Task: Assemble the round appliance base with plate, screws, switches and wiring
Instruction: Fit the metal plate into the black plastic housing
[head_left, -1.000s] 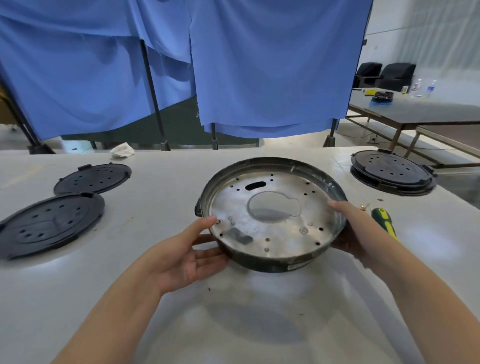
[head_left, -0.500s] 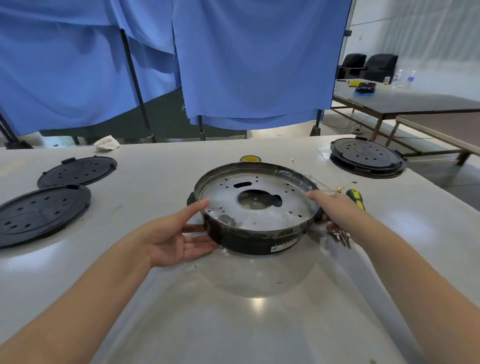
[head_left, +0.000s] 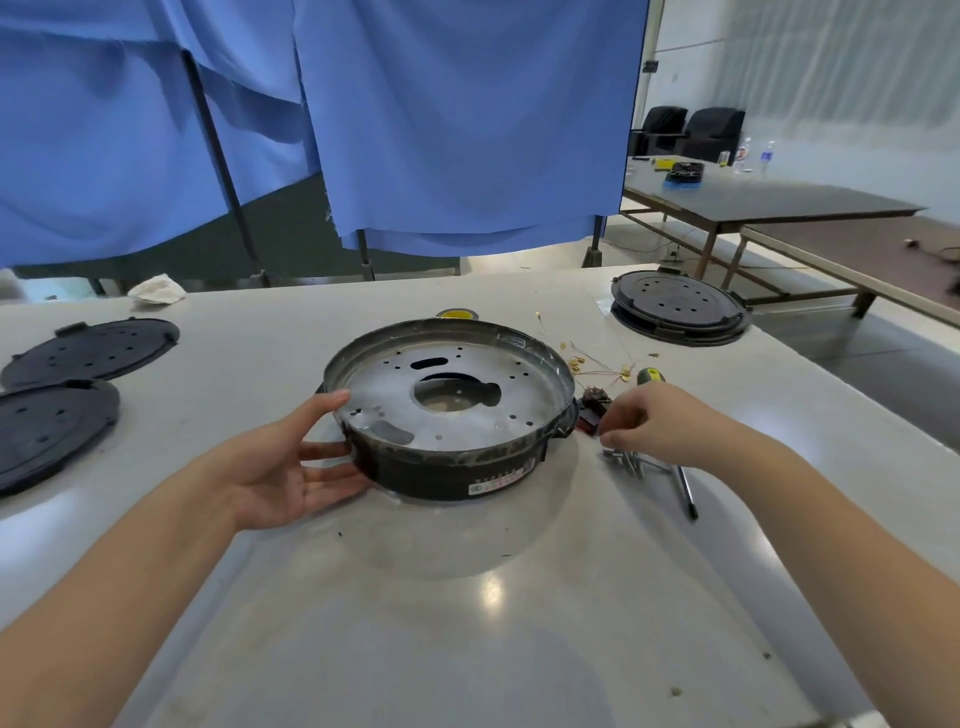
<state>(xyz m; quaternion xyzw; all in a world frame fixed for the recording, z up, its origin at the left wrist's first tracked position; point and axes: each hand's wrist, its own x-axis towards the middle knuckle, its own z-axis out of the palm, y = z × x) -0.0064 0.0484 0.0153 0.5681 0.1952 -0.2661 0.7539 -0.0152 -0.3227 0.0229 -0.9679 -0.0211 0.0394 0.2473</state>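
Base: round, black wall, metal plate seated inside, open side up, centre of table.

Left hand: fingers straight, spread against near-left wall of base, thumb on rim; steadying, not curled round.

Right hand: just right of base, clear of wall; fingers curled down over small parts. Whether anything pinched: cannot tell.

Switch: small dark-and-red block, touching or nearly touching right side of base, directly left of right fingertips. Nearer hand: right.

Screws: loose cluster just below right hand, toward body.

Wiring: thin strands with brass ends, beyond switch, away from body.

Screwdriver: long axis running near-to-far, shaft toward body, green-yellow handle past knuckles, middle hidden under hand.

Black covers: two far left, one far right.

Likely next: short reach left or down by right hand for switch or screws.
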